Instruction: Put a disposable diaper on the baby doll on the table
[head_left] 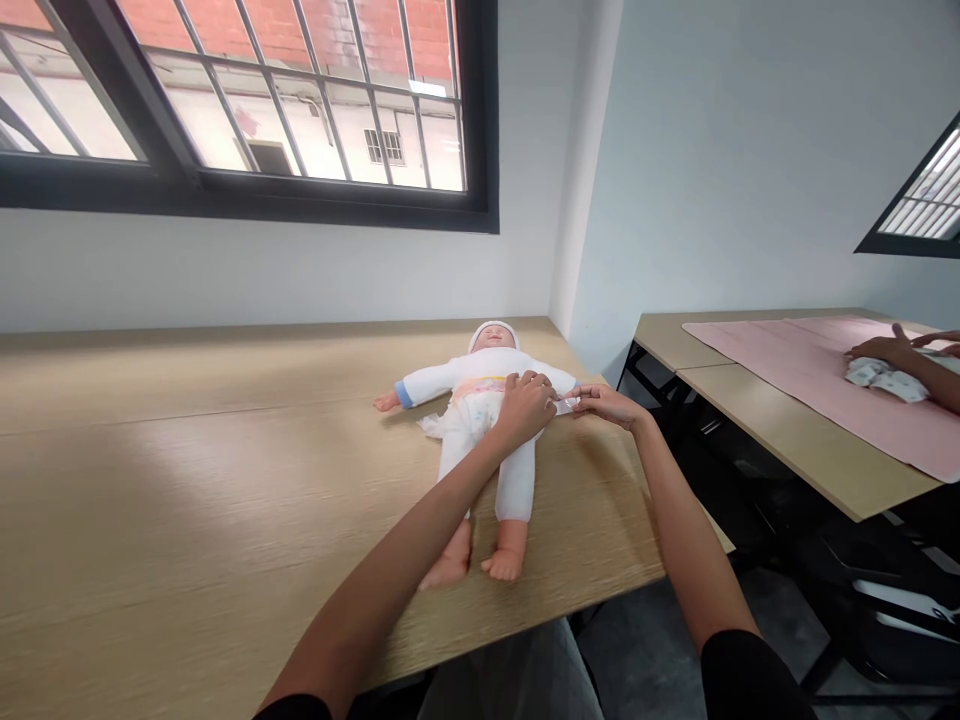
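Note:
A baby doll (491, 358) in a white outfit with blue cuffs and a white cap lies on its back on the wooden table, bare feet toward me. Around its hips sits a white diaper (476, 400) with a coloured waistband; one side wing lies spread out at the left. My left hand (527, 408) rests over the diaper's front right side, fingers bent and closed on its edge, though the fingertips are partly hidden. Just to the right, my right hand (606, 403) pinches the diaper's thin side tab (568, 405) between thumb and fingers.
The wooden table (225, 500) ends at a right edge beside a gap. Beyond it, another table has a pink mat (810, 370), where another person's hands (892, 350) touch a patterned white cloth item (885, 380). A barred window (300, 100) is above.

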